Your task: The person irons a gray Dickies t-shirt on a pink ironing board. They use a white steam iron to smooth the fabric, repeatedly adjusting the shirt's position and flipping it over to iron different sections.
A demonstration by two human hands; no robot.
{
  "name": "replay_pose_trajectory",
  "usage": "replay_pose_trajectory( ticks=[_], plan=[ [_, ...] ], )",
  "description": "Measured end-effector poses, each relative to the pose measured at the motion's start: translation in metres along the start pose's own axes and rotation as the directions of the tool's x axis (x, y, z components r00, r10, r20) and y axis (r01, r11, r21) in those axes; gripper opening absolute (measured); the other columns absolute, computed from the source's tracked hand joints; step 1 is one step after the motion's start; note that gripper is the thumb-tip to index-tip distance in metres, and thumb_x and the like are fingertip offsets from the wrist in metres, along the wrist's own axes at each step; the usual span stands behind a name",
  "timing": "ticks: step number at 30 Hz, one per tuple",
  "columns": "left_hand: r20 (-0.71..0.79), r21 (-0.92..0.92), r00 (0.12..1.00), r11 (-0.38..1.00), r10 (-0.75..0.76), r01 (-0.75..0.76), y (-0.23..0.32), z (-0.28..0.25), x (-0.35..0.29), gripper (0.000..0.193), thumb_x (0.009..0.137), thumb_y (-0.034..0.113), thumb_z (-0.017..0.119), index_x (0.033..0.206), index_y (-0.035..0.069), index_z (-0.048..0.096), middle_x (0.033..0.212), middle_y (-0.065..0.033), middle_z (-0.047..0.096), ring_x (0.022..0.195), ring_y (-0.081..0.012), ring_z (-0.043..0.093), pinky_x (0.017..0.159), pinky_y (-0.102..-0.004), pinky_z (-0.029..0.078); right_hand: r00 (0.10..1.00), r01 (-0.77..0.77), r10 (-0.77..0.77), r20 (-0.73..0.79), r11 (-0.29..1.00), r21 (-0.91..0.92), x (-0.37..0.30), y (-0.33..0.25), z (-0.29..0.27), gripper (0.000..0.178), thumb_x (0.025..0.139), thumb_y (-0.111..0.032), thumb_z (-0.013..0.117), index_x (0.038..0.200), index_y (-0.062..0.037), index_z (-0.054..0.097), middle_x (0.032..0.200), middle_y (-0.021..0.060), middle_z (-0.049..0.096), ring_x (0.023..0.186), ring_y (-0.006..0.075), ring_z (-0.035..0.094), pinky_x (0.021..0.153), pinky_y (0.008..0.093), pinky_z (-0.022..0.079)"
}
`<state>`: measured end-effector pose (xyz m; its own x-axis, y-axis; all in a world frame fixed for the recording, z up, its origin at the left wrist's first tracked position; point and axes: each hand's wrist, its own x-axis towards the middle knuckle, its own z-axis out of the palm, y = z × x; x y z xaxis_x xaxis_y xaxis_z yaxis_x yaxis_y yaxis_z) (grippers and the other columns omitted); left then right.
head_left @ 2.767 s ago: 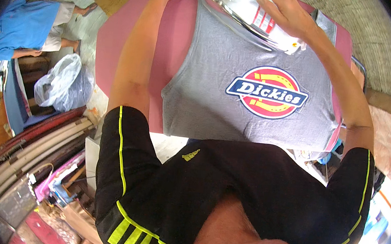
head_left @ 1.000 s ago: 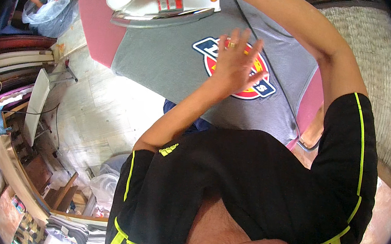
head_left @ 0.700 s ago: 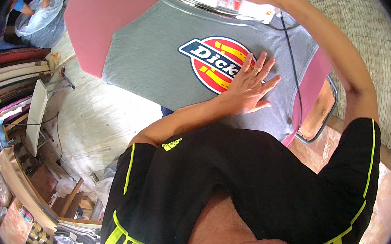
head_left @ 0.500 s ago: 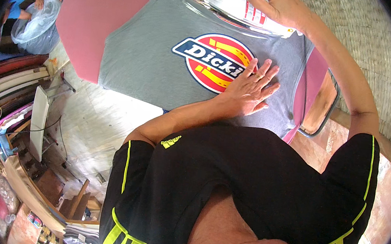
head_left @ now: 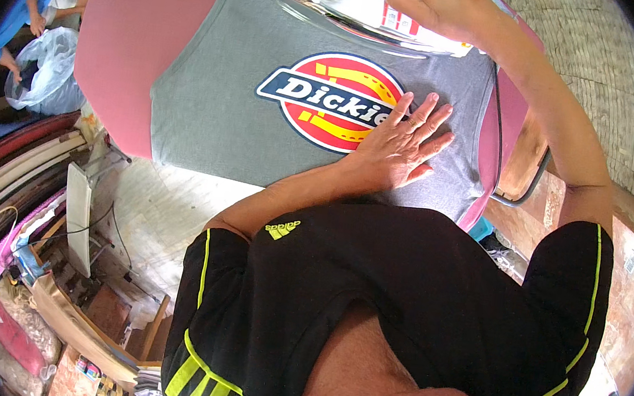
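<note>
A grey T-shirt (head_left: 217,118) with a large red, yellow and blue printed emblem (head_left: 335,101) is stretched over a pink-covered ironing board (head_left: 128,47). My left hand (head_left: 404,141) lies flat on the shirt with its fingers spread, and the fingertips touch the emblem's right end. Beyond the emblem, a white and chrome iron (head_left: 352,8) rests on the grey cloth, its pointed tip toward the left. My right hand (head_left: 445,9) grips the iron from above and to the right. Its handle and some of my fingers are cut off by the top edge.
A dark cord (head_left: 497,124) hangs down the board's right side, near a wooden piece (head_left: 523,162) with a metal frame. At far left, another person's hand (head_left: 38,23) is by a clear plastic bag (head_left: 49,65). Stacked boards (head_left: 25,148) and a white panel (head_left: 79,219) stand below.
The board, shirt and iron appear slightly farther left in the view. My left hand sits a little farther right against the emblem, uncovering more of it. My right hand still grips the iron.
</note>
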<state>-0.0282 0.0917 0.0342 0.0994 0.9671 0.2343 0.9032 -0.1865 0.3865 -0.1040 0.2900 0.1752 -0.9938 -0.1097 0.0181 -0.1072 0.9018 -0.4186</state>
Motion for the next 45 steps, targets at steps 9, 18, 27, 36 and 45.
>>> replay_pose_trajectory(
  ticks=[9, 18, 27, 36, 45],
  plan=[
    [-0.018, -0.077, 1.0, 0.997, 0.02, -0.022, -0.003, -0.007, -0.001, 0.067, 0.09, 0.051, 0.063, 0.148, 0.022, 0.048, 0.165, -0.0126, 0.024, 0.153, -0.0391, 0.015, 0.12, -0.0617, 0.014, 0.995, -0.09, 0.089, 0.044, 0.996, 0.021, 0.021, -0.013, 0.007, 0.032, 0.1, -0.034, 0.054, 0.107, -0.0026, 0.059, 0.093, 0.0238, 0.067, 0.082, 0.0409, 0.066, 0.073, 0.0491, 0.051],
    [-0.214, -0.222, 0.977, 0.974, -0.002, -0.046, -0.067, -0.06, -0.03, 0.036, 0.09, 0.032, 0.07, 0.117, 0.008, 0.068, 0.135, -0.0108, 0.058, 0.137, -0.0319, 0.045, 0.11, -0.0549, 0.033, 0.966, -0.158, 0.186, -0.178, 0.975, 0.159, -0.031, 0.034, -0.005, 0.039, 0.101, -0.04, 0.054, 0.114, -0.0037, 0.06, 0.09, 0.0232, 0.067, 0.078, 0.0402, 0.066, 0.074, 0.0437, 0.053],
    [-0.202, -0.117, 0.977, 0.992, -0.067, 0.044, -0.097, -0.08, -0.091, 0.031, 0.09, 0.024, 0.07, 0.115, 0.005, 0.071, 0.133, -0.0105, 0.06, 0.134, -0.0289, 0.047, 0.108, -0.0528, 0.034, 0.871, -0.16, 0.143, -0.47, 0.987, 0.004, 0.062, 0.02, 0.058, 0.047, 0.102, -0.032, 0.042, 0.124, 0.0065, 0.057, 0.118, 0.0326, 0.062, 0.109, 0.0485, 0.06, 0.094, 0.0518, 0.046],
    [-0.162, -0.18, 0.982, 0.981, -0.097, 0.067, -0.094, -0.074, -0.105, 0.04, 0.088, 0.022, 0.069, 0.124, 0.005, 0.066, 0.141, -0.0127, 0.056, 0.143, -0.0312, 0.041, 0.119, -0.055, 0.023, 0.571, -0.395, 0.592, -0.569, 0.805, 0.442, 0.177, 0.043, 0.061, 0.042, 0.102, -0.036, 0.047, 0.103, 0.0053, 0.05, 0.086, 0.0333, 0.065, 0.08, 0.0481, 0.067, 0.07, 0.0547, 0.054],
    [-0.149, -0.127, 0.983, 0.988, -0.105, 0.086, -0.093, -0.073, -0.106, 0.038, 0.09, 0.024, 0.067, 0.125, 0.01, 0.067, 0.144, -0.0096, 0.052, 0.144, -0.0285, 0.038, 0.119, -0.0535, 0.021, 0.587, -0.266, 0.743, -0.321, 0.551, 0.791, 0.131, -0.057, 0.068, 0.037, 0.104, -0.034, 0.049, 0.104, 0.002, 0.044, 0.065, 0.0155, 0.058, 0.048, 0.0241, 0.06, 0.044, 0.0381, 0.05]
  ],
)
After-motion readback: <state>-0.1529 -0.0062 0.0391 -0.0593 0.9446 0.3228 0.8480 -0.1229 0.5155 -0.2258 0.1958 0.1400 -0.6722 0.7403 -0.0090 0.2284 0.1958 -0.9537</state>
